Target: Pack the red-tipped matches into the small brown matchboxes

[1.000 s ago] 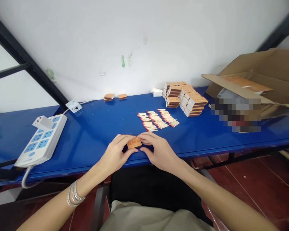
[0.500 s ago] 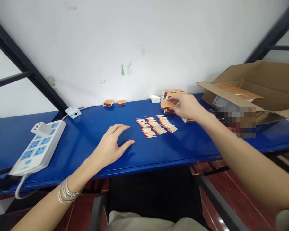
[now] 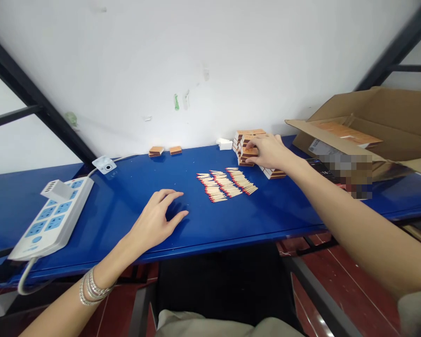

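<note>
My right hand has its thumb and fingers closed on an orange-topped matchbox, which sits against the front of a stack of matchboxes near the wall. My fingers partly cover the stack. More matchboxes lie just beneath and right of that hand. My left hand hovers over the blue table, fingers curved and apart, with nothing in it. Between the hands, red-tipped matches lie in three rows: a left row, a middle row and a right row.
Two small groups of matchboxes and white pieces lie along the wall. A power strip and a small camera-like device are at the left. An open cardboard box and a phone-like dark object are at the right.
My right hand has brought the matchbox from in front of the stack in against it, slightly back and right. My left hand has drifted a little left and nearer to me, still open.
</note>
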{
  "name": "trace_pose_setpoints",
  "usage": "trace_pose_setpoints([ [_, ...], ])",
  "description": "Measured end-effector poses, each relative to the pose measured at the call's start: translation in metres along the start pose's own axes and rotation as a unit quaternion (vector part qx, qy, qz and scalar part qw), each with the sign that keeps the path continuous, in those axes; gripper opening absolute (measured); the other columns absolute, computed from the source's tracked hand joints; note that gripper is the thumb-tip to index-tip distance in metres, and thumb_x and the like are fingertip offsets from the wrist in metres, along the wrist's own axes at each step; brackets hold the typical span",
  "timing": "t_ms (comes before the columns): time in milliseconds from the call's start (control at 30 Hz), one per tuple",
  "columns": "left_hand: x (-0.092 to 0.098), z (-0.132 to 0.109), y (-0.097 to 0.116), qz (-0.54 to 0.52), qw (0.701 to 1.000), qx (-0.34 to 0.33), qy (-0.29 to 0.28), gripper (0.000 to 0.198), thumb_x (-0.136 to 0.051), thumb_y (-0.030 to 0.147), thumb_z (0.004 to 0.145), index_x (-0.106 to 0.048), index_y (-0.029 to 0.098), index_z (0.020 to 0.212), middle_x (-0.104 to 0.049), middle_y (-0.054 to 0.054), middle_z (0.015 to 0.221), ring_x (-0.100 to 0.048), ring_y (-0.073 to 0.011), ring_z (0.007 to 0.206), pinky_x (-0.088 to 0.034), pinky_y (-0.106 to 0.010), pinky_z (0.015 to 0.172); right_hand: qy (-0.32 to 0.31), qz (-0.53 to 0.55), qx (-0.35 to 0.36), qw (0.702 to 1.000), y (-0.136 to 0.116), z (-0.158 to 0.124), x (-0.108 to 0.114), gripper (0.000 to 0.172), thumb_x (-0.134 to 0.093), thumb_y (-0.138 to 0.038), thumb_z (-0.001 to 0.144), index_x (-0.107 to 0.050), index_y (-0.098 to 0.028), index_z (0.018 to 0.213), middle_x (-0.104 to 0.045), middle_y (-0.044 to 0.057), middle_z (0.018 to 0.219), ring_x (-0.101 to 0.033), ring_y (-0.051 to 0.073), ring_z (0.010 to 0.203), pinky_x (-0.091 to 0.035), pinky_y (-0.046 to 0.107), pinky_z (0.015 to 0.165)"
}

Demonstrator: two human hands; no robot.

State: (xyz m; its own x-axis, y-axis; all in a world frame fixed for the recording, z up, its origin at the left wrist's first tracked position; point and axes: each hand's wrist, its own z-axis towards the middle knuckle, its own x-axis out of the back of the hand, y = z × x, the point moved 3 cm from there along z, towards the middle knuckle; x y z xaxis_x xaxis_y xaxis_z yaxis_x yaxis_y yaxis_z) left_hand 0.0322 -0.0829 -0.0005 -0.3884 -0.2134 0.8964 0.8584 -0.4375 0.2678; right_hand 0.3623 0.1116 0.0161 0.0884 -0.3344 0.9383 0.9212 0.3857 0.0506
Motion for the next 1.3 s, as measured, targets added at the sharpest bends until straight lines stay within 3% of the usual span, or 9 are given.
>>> trace_pose_setpoints([
  [133, 0.001, -0.004, -0.005, 0.007, 1.0, 0.003, 0.005, 0.04, -0.059, 0.043, 0.092, -0.058, 0.021, 0.126, -0.059, -0.008, 0.124, -0.055, -0.0246, 0.116, -0.046, -0.042, 0.103, 0.012, -0.034, -0.008, 0.999, 0.001, 0.003, 0.0, 0.035, -0.064, -0.029, 0.075, -0.066, -0.018, 0.108, -0.066, 0.015, 0.118, -0.052, 0.036, 0.111, -0.035, 0.048, 0.089],
  [333, 0.002, -0.018, -0.01, 0.007, 1.0, 0.017, 0.018, 0.04, -0.059, 0.044, 0.092, -0.058, 0.022, 0.125, -0.06, -0.008, 0.123, -0.055, -0.0248, 0.116, -0.046, -0.042, 0.103, 0.005, -0.011, 0.027, 1.0, -0.02, 0.008, 0.012, 0.033, -0.063, -0.036, 0.079, -0.067, -0.02, 0.107, -0.066, 0.013, 0.116, -0.053, 0.035, 0.11, -0.037, 0.046, 0.088],
  [467, 0.001, -0.029, -0.011, 0.005, 0.999, 0.032, 0.02, 0.04, -0.057, 0.042, 0.093, -0.056, 0.022, 0.127, -0.058, -0.008, 0.126, -0.054, -0.0241, 0.118, -0.046, -0.041, 0.103, 0.012, -0.031, 0.062, 0.998, -0.053, 0.039, 0.012, 0.031, -0.05, -0.026, 0.087, -0.068, -0.016, 0.109, -0.067, 0.016, 0.112, -0.054, 0.033, 0.107, -0.035, 0.047, 0.091],
  [600, 0.004, -0.033, -0.016, 0.012, 0.999, 0.033, 0.0, 0.038, -0.055, 0.04, 0.094, -0.056, 0.022, 0.128, -0.058, -0.008, 0.127, -0.054, -0.0242, 0.118, -0.045, -0.043, 0.103, -0.012, -0.115, 0.052, 0.992, -0.076, 0.082, -0.01, 0.031, -0.047, -0.017, 0.086, -0.07, -0.007, 0.104, -0.067, 0.023, 0.107, -0.053, 0.036, 0.11, -0.031, 0.049, 0.092],
  [800, 0.015, -0.01, -0.034, 0.034, 0.999, 0.034, -0.013, 0.032, -0.057, 0.038, 0.093, -0.062, 0.022, 0.12, -0.063, -0.008, 0.12, -0.058, -0.026, 0.111, -0.046, -0.046, 0.096, -0.047, -0.186, 0.021, 0.981, -0.076, 0.099, -0.038, 0.032, -0.048, -0.022, 0.087, -0.072, -0.01, 0.103, -0.067, 0.023, 0.11, -0.053, 0.037, 0.112, -0.029, 0.051, 0.092],
  [967, 0.002, 0.026, -0.026, 0.025, 0.999, 0.016, -0.041, 0.032, -0.058, 0.039, 0.091, -0.063, 0.02, 0.117, -0.064, -0.01, 0.119, -0.059, -0.0274, 0.109, -0.045, -0.048, 0.097, -0.06, -0.192, 0.019, 0.979, -0.071, 0.081, -0.027, 0.033, -0.051, -0.026, 0.085, -0.071, -0.009, 0.106, -0.068, 0.022, 0.109, -0.055, 0.035, 0.11, -0.031, 0.048, 0.093],
  [1067, -0.014, 0.05, -0.007, -0.013, 0.999, 0.0, -0.053, 0.053, -0.063, 0.05, 0.085, -0.058, 0.016, 0.125, -0.06, -0.015, 0.13, -0.053, -0.0307, 0.123, -0.043, -0.048, 0.104, -0.067, -0.168, 0.014, 0.983, -0.076, 0.066, -0.01, 0.035, -0.055, -0.028, 0.083, -0.071, -0.008, 0.107, -0.068, 0.022, 0.11, -0.056, 0.035, 0.109, -0.033, 0.048, 0.094],
  [1167, -0.035, 0.074, 0.011, -0.031, 0.996, -0.003, -0.083, 0.09, -0.066, 0.069, 0.073, -0.046, 0.01, 0.138, -0.046, -0.022, 0.147, -0.03, -0.0373, 0.144, -0.032, -0.051, 0.114, -0.063, -0.098, 0.012, 0.993, -0.084, 0.052, 0.01, 0.036, -0.055, -0.032, 0.084, -0.072, -0.011, 0.108, -0.07, 0.021, 0.107, -0.059, 0.036, 0.106, -0.035, 0.049, 0.094],
  [1300, -0.061, 0.095, 0.022, -0.025, 0.988, 0.021, -0.15, 0.13, -0.058, 0.089, 0.057, -0.027, 0.004, 0.15, -0.021, -0.027, 0.159, -0.011, -0.042, 0.149, -0.02, -0.053, 0.119, -0.046, 0.002, -0.002, 0.999, -0.088, 0.033, 0.035, 0.028, -0.057, -0.034, 0.084, -0.073, -0.017, 0.099, -0.073, 0.015, 0.096, -0.064, 0.032, 0.094, -0.042, 0.042, 0.083],
])
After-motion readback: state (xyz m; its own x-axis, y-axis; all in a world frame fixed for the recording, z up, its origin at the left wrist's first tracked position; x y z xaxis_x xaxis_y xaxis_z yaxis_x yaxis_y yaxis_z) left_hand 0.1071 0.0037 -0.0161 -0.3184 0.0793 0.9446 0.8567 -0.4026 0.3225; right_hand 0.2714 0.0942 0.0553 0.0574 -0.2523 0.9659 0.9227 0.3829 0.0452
